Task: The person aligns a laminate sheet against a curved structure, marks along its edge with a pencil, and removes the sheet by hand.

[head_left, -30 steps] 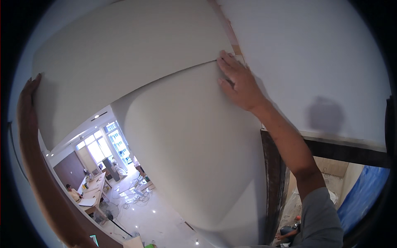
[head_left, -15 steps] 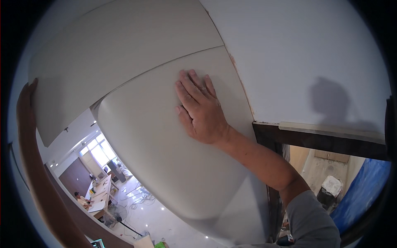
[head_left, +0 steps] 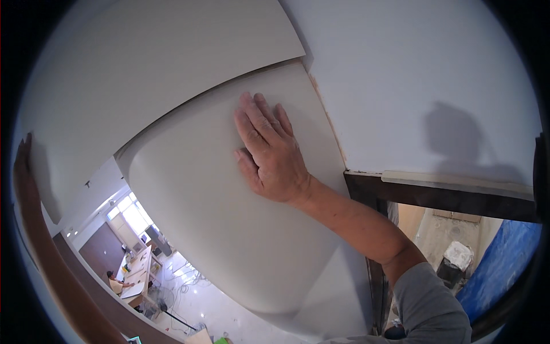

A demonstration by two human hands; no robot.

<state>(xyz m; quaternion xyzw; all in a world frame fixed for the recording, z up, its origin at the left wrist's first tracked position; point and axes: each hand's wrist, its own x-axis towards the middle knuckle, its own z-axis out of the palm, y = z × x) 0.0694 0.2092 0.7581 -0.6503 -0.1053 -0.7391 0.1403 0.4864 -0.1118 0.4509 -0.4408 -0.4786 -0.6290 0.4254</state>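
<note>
My left hand (head_left: 24,153) reaches up at the far left, its fingers against the left edge of a large flat beige panel (head_left: 166,57). That panel spans the upper part of the view, its underside hidden. My right hand (head_left: 272,149) lies flat on a smooth beige panel with a rounded left end (head_left: 212,218), just below the upper one. Its fingers are stretched out and slightly apart, with pale dust on them. A dark, shadowed gap runs along the seam between the two panels.
A white wall (head_left: 401,80) with a rough right-hand seam stands beside the panels. Below it is a dark door frame (head_left: 447,192) with blue sheeting (head_left: 498,269) beyond. At lower left, a person (head_left: 116,282) sits by a long worktable (head_left: 137,286); cables (head_left: 183,286) lie on the glossy floor.
The upper panel has shifted left, and its right end now stands off the wall, casting a shadow. The seam gap has widened. My left hand moved left and down; my right hand barely moved.
</note>
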